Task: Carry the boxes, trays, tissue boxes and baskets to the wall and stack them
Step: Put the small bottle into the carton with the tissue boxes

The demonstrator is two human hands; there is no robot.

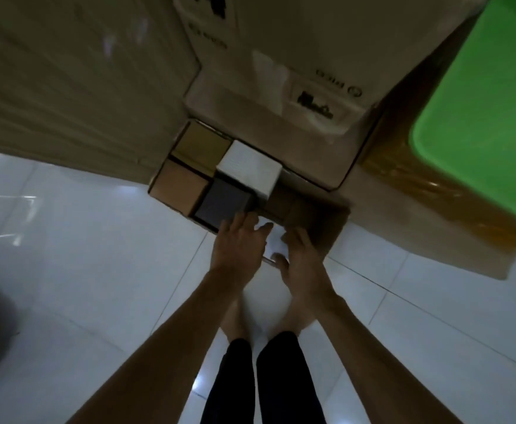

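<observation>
A cluster of small boxes stands at the foot of the wall: two brown boxes [200, 148] [178, 185], a white box [249, 166] and a dark grey box [224, 201]. A low brown cardboard box [311, 214] lies just right of them. My left hand [239, 244] and my right hand [301, 260] press on either side of a small white box [273, 241], held right in front of the grey box and the brown cardboard box. Most of the held box is hidden by my fingers.
A large pale carton [296, 65] with black print stands against the beige wall [76, 81], above the small boxes. A green plastic tray or lid [489, 117] rests on a brown taped carton [409, 191] at the right. The floor is glossy white tile [82, 255]; my bare feet stand below my hands.
</observation>
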